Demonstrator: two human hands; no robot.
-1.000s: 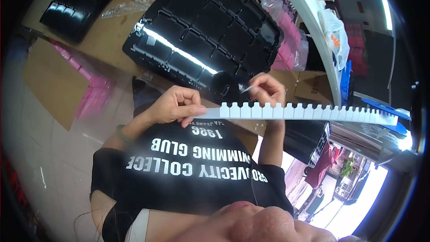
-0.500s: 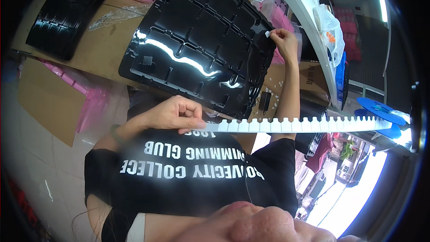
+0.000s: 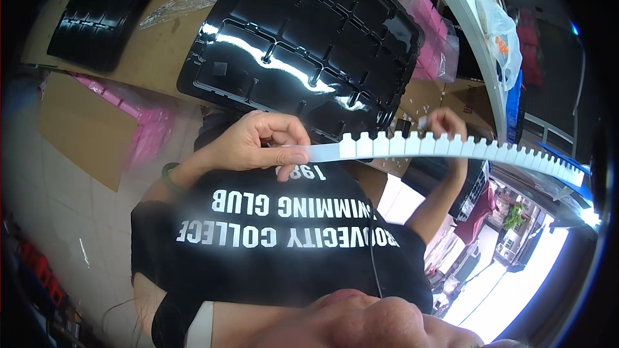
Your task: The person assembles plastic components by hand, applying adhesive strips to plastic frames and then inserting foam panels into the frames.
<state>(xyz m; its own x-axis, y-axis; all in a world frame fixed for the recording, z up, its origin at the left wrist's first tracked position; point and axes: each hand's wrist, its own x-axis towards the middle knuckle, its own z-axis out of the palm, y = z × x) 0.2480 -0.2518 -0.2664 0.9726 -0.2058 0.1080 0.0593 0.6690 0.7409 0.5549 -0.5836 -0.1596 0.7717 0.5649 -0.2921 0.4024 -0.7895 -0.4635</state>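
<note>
Left hand (image 3: pixel 261 145): fingers pinched shut on the plain end of a long white toothed strip (image 3: pixel 451 149), held level just below the black compartment tray (image 3: pixel 303 38). Right hand (image 3: pixel 442 125): fingertips closed on a small white piece (image 3: pixel 423 121), touching the strip's upper edge near mid-length.

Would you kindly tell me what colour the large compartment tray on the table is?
Glossy black; the tray shows best in the head view.
</note>
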